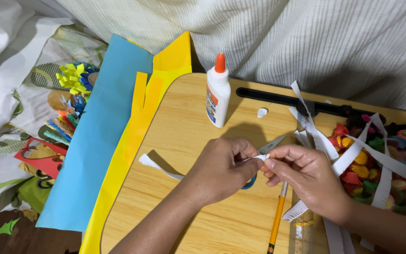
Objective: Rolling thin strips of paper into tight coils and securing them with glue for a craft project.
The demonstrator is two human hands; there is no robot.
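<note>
My left hand (pixel 222 171) and my right hand (pixel 306 176) meet over the middle of a wooden table (pixel 189 136). Both pinch one white fringed paper strip (pixel 153 165) at its end, where it looks rolled between the fingertips. The strip's loose tail trails left across the wood. Under my hands lie scissors (pixel 269 146) with blue handles, mostly hidden. A yellow pencil (pixel 277 223) lies below my right hand, beside a clear ruler (pixel 302 233).
A white glue bottle (pixel 218 94) with an orange cap stands at the back. Blue paper (pixel 95 141) and yellow paper (pixel 132 141) hang off the left edge. White paper strips (pixel 353 153) and several coloured paper flowers (pixel 381 174) crowd the right. More paper flowers (pixel 74 94) lie on the bedding.
</note>
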